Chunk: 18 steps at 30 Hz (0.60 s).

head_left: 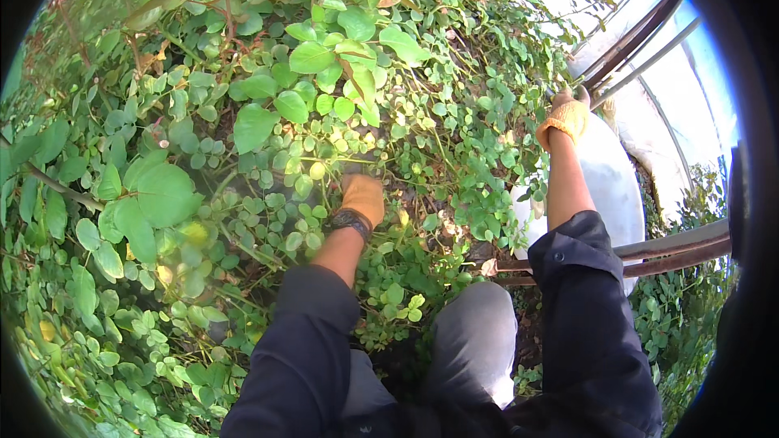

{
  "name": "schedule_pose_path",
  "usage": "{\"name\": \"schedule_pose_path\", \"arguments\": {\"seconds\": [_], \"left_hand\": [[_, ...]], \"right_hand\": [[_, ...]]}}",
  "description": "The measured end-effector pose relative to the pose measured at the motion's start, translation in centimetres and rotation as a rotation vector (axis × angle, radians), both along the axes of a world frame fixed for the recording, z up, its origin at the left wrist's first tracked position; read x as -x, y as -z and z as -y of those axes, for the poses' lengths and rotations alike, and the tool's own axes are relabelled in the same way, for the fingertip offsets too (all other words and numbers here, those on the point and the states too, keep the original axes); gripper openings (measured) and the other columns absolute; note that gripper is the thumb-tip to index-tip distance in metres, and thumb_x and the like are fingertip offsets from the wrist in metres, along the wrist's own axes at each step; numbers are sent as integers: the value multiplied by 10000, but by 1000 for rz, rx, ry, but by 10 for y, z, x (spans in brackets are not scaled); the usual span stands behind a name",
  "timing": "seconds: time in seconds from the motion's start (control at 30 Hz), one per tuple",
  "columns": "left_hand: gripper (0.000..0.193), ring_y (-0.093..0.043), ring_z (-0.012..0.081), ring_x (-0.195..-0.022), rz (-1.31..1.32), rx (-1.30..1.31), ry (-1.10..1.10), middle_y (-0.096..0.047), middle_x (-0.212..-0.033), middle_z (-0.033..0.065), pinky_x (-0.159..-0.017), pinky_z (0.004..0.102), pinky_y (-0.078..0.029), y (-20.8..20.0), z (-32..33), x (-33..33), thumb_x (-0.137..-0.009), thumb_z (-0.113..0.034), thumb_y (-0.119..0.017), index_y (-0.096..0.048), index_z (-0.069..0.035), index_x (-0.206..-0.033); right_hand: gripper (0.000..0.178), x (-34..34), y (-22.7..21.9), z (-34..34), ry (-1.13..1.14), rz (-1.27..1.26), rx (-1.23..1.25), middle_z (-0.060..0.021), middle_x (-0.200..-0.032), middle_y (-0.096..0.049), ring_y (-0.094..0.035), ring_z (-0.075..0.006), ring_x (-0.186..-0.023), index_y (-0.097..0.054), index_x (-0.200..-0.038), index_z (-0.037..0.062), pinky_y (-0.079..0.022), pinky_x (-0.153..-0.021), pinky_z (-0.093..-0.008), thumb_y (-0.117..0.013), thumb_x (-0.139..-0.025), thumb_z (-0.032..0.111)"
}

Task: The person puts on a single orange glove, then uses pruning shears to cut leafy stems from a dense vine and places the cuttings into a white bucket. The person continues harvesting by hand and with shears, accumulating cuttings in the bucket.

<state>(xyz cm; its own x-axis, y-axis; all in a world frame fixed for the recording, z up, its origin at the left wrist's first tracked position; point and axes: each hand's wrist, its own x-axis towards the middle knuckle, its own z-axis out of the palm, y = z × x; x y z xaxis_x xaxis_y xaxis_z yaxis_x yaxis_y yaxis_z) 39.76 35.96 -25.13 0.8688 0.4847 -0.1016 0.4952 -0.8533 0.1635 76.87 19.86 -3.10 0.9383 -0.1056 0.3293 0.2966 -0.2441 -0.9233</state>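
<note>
Left hand in orange knitted glove (362,197), nearer than the right hand (565,118), sits grip clenched in low round-leaved green weeds (406,154) directly ahead of the grey-trousered knee (471,332); right grip state cannot be told.

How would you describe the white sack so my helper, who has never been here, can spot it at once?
Start at the brown metal rails on the right. The white sack bulges just left of them, beside the right hand in its orange glove. It is the only smooth white shape against the green leaves.
</note>
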Motion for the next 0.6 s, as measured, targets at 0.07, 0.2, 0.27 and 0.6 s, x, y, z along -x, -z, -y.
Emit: {"name": "schedule_pose_path", "arguments": {"seconds": [0.07, 0.2, 0.27, 0.6], "left_hand": [[203, -792, 328, -1004, -5, -17, 13, -823, -1011, 151, -912, 472, -565, -3, 0, -1, -834, -233, -777, -837, -100, -975], [270, -805, 315, -1052, -118, 7, 52, -831, -1071, 166, -919, 436, -612, -13, -1, -3, -849, -231, -802, -846, -76, -1066], [307, -801, 327, -1078, -163, 36, 54, -829, -1099, 178, -945, 442, -615, -23, 0, -4, -840, -243, -805, -843, -75, -1094], [323, -736, 443, -1044, -15, 117, 251, -766, -1035, 221, -933, 526, -587, -144, 45, -8, -836, -288, -715, -751, -52, -1053]], "right_hand": [[461, 43, 0, -30, -135, 216, 85, -199, -1355, -768, -749, -270, -1165, -689, -1467, 53, -563, -1054, -363, -740, -1038, 215], [382, 153, 47, -29, -547, 377, 286, -159, -1286, -806, -778, -270, -1144, -747, -1393, 45, -583, -1046, -389, -721, -1051, 214], [347, 190, 59, 0, -645, 321, 514, -182, -1283, -799, -771, -286, -1177, -762, -1374, 85, -577, -1048, -369, -710, -1045, 181], [320, 247, 68, 116, -599, -46, 200, -137, -1209, -803, -755, -195, -1132, -739, -1335, -23, -582, -1023, -342, -700, -1069, 150]]}}
